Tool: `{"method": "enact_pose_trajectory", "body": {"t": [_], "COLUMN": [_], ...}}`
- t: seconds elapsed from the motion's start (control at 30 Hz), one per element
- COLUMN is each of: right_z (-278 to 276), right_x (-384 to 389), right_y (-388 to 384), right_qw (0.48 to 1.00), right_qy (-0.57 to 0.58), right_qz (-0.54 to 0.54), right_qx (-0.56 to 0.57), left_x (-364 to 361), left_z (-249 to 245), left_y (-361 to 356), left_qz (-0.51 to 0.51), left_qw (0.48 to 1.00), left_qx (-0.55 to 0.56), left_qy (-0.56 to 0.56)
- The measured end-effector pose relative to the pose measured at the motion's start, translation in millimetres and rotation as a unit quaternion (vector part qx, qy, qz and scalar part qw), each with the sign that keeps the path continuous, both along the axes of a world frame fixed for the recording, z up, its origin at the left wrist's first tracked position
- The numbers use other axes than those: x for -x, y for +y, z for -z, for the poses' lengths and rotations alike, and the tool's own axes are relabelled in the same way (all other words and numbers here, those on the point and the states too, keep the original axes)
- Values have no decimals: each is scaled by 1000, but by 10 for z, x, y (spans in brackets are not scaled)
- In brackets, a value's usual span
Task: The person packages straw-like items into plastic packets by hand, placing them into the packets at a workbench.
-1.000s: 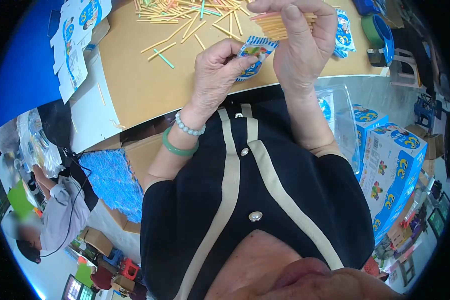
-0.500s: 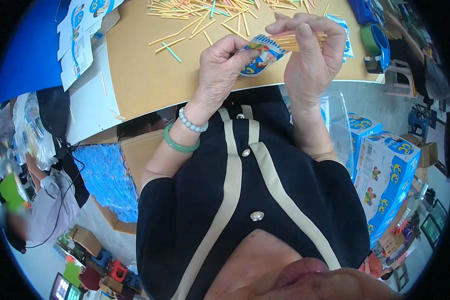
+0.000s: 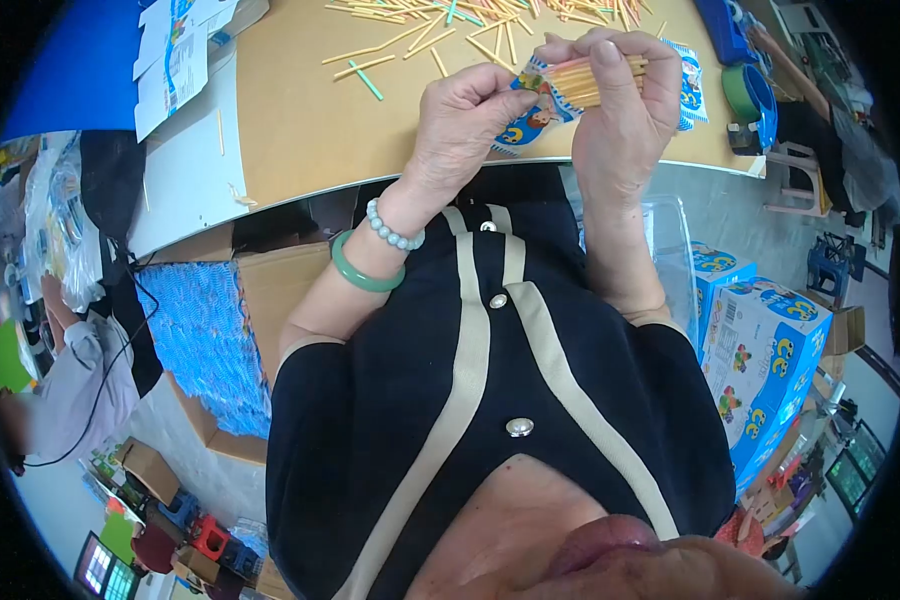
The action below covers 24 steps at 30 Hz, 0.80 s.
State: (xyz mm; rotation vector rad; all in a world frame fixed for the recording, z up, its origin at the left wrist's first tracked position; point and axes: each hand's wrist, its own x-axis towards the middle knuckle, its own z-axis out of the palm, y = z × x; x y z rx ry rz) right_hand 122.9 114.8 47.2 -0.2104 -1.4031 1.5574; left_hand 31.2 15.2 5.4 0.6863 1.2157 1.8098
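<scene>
While your left hand (image 3: 460, 125) pinches the printed packet (image 3: 528, 112) between thumb and forefinger, your right hand (image 3: 622, 125) clamps a bundle of sticks (image 3: 598, 80), which touches the packet.

left hand (image 3: 460, 118): thumb-finger pinch | right hand (image 3: 622, 110): fingers curled closed | hands close together
</scene>
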Motion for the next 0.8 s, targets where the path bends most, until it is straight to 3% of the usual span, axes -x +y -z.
{"method": "enact_pose_trajectory", "body": {"t": [0.27, 0.57, 0.67, 0.8], "right_z": [9, 45, -152, -188], "right_x": [-36, -115, -62, -48], "right_y": [38, 75, -68, -73], "right_qw": [1000, 999, 989, 992], "right_qy": [-4, -6, 4, 19], "right_qz": [-12, -50, -20, -10], "right_qx": [8, 17, 145, 121], "left_x": [4, 70, 100, 90], "left_z": [-46, -35, -27, -78], "left_y": [28, 7, -14, -14], "left_qz": [32, 73, 95, 98], "left_qw": [990, 991, 993, 993], "left_qx": [-69, -40, 0, -1], "left_qy": [-117, -106, -74, -69]}}
